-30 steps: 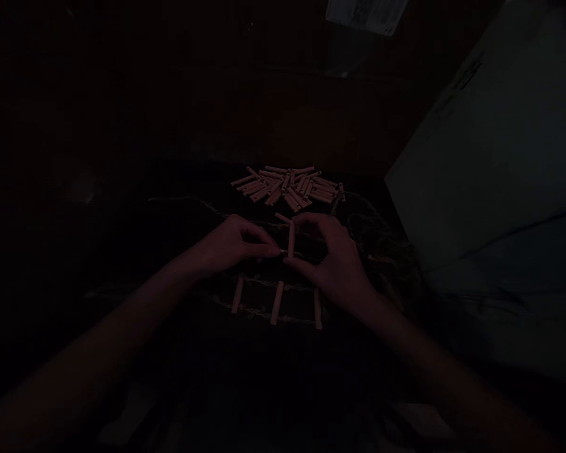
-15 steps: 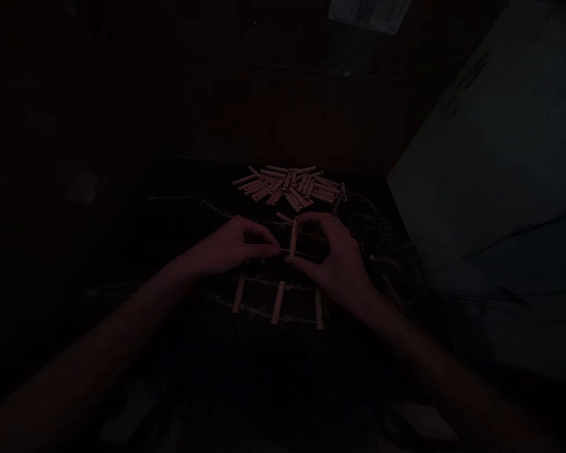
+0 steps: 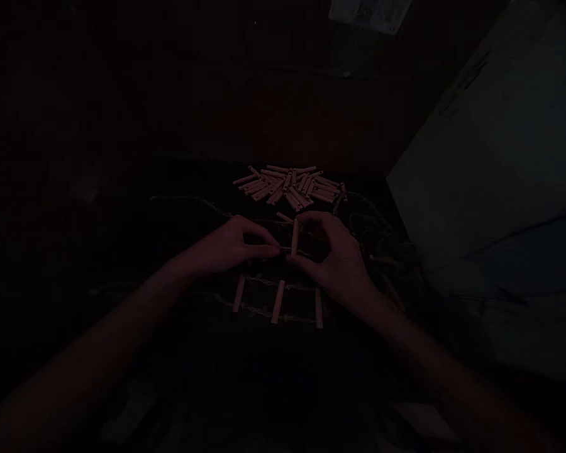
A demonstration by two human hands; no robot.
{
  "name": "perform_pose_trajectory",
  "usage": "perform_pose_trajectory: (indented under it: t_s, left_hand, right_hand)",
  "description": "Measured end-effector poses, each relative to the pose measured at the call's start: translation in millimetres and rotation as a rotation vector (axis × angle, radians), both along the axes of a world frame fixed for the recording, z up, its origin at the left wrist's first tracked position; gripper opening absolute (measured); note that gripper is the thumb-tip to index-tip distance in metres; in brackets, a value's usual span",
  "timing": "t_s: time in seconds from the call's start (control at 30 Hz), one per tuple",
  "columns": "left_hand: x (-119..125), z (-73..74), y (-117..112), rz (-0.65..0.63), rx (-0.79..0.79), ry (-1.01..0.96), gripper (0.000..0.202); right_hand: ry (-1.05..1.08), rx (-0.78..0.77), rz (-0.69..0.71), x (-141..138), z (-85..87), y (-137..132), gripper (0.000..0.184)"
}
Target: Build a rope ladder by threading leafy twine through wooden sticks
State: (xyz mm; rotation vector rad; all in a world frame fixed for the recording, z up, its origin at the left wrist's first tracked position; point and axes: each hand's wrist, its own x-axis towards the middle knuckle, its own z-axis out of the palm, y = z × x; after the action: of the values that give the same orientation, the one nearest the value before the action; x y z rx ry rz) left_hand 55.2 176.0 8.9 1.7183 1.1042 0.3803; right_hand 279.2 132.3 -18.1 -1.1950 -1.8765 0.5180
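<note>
1. The person's left hand (image 3: 229, 246) reaches in from the lower left, thumb and forefinger pinched on a strand of twine (image 3: 283, 250) just beside an upright stick (image 3: 295, 238). That grip looks clenched on the twine, though in this dim room I wouldn't swear to it.
2. The right hand (image 3: 332, 258) arches around the same stick, its grip closed on it, with the thumb near the lower end. The stick stands between the hands, crossing the strand.
3. Nearer the person, three sticks (image 3: 278, 302) lie well apart and roughly parallel across two lines of twine, much like ladder rungs. A loose stick (image 3: 284, 218) lies just past the right hand's fingers, and beyond it is a pile of sticks (image 3: 287, 187) on the dark counter (image 3: 122, 239). A tangled coil (image 3: 382, 245) sits to the right of the right hand, beside a pale sheet (image 3: 481, 189).
4. For a neat job at this crossing, the pinch should stay tight against the stick, with the strand taut. The stick should sit square to the twine and match the spacing of the other three.
5. A paper (image 3: 370, 9) shows at the top edge, but no writing or brand can be read on it or anything else.
</note>
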Motion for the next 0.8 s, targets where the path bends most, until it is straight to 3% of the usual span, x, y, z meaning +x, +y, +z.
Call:
perform_pose_trajectory:
  t_s: [0.2,0.47,0.8]
  left_hand:
    - [0.0,-0.3,0.8,-0.051,0.084,-0.006,0.031]
    - [1.7,3.7,-0.9,-0.117,0.077,0.025,0.032]
    - [2.3,3.9,-2.2,-0.085,0.071,0.056,0.034]
  right_hand:
    - [-0.003,-0.002,0.003,-0.3,-0.4,-0.7,0.05]
    - [0.009,-0.026,-0.005,-1.4,0.0,-0.4,0.047]
    - [0.006,-0.041,-0.007,-4.4,0.4,-2.4,0.05]
